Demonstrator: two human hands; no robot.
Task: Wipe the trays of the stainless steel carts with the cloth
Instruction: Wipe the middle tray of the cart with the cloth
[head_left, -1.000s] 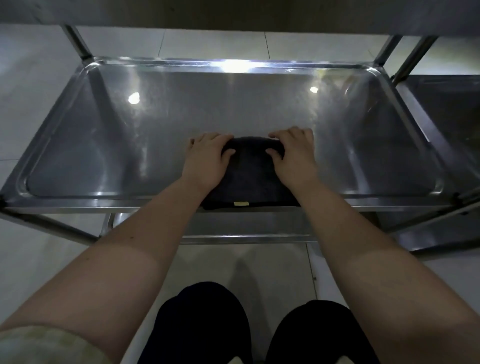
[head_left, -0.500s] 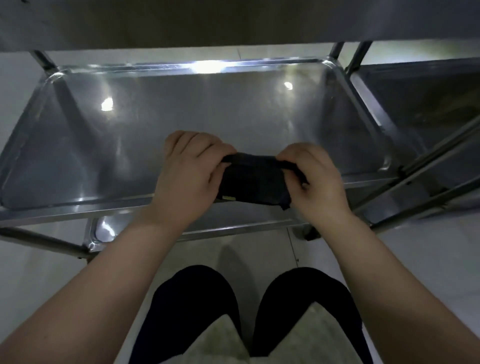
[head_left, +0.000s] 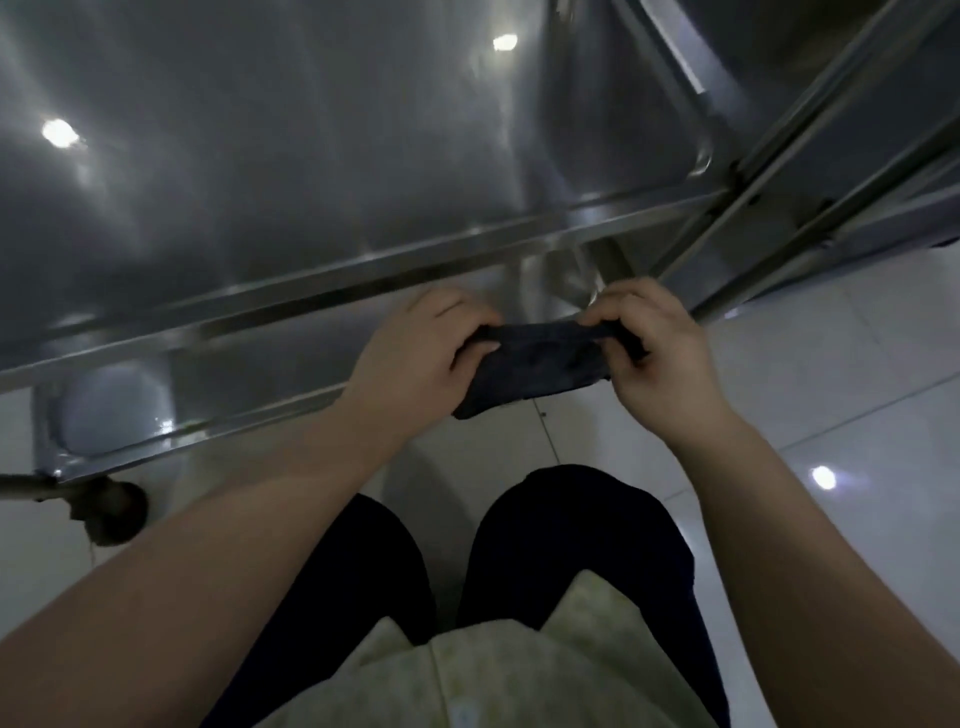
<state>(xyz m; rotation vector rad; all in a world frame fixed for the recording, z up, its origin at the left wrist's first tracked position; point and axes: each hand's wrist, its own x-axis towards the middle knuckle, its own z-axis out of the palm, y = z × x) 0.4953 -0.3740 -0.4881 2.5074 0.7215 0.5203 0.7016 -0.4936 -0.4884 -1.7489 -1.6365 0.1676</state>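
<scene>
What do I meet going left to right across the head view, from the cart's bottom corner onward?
Dark caster → left hand → dark cloth → right hand → floor glare spot.

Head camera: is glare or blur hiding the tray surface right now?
Head view: dim overall; two small lamp glints on the tray, otherwise readable; cart legs at upper right smeared by blur; wide-angle lens bends the rim; dark cloth between left hand and right hand shows little detail.
</scene>
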